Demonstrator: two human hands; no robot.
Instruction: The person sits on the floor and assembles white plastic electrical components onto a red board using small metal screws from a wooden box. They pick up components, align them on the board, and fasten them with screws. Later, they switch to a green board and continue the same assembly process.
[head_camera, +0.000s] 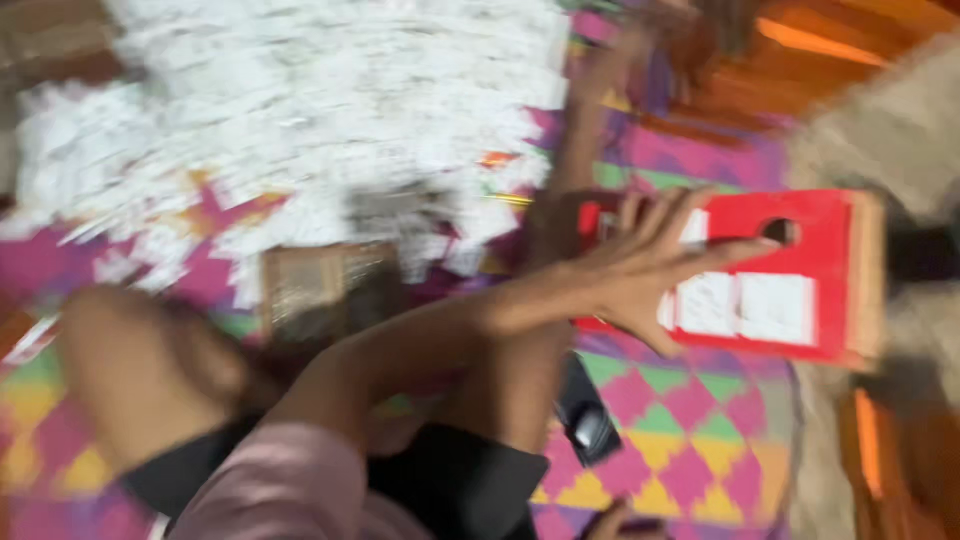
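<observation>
The whole view is smeared by motion. My left hand (650, 275) reaches across to the right with its fingers spread, lying on or just over the left end of a red cardboard box (800, 250) with white labels and a round hole. The hand holds nothing. My right forearm runs up the middle of the view, and my right hand (625, 50) is a blur near the top edge, beside a big heap of white paper pieces (300, 110). What that hand holds is not visible.
Everything lies on a mat (690, 450) with pink, yellow and green diamonds. A small brown box (310, 285) sits below the paper heap. A black phone-like object (588, 425) lies by my leg. My knee (140, 370) rises at the left; orange wood shows at the top right.
</observation>
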